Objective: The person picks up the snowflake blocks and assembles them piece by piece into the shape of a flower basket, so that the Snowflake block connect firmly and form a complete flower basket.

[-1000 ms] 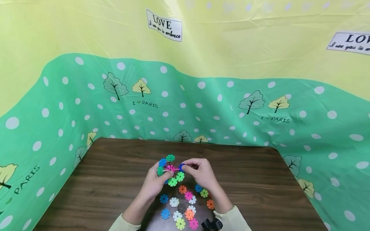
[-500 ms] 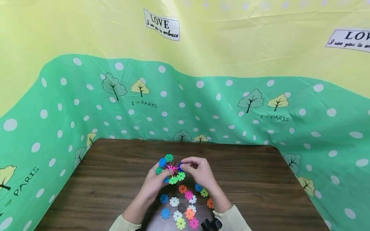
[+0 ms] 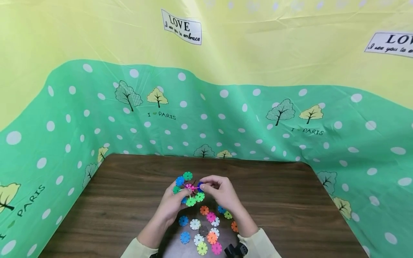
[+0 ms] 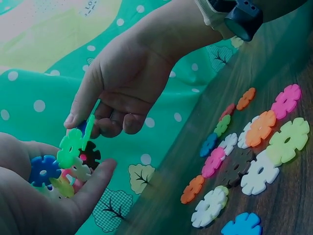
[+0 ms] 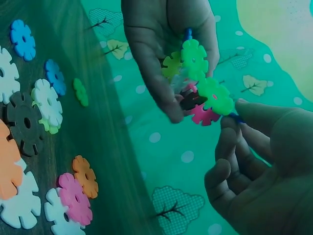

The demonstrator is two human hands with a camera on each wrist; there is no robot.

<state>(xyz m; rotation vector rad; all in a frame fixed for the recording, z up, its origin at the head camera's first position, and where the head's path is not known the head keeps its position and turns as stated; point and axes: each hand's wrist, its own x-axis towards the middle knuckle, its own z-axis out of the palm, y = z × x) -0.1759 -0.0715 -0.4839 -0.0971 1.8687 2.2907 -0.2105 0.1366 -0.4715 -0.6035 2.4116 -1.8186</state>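
Brown wood-grain table [image 3: 129, 200] under loose notched discs [image 3: 210, 239], mostly bright (one very dark).

Cluster [image 3: 190, 188] of flat, notched round discs, slotted tog. at diff. angles, held up in L hand [image 3: 172, 203]. Pink disc [image 5: 204, 115] approx. mid; green discs [image 3: 191, 202] & blue discs [image 3: 179, 181] round it, some tilted; dk brown disc [image 5: 190, 100] partly hidden. Dk blue disc [image 3: 200, 186] pinched in R hand [image 3: 223, 193], edge-on in R wrist view, at cluster's R side in head view; can't tell if slotted in.
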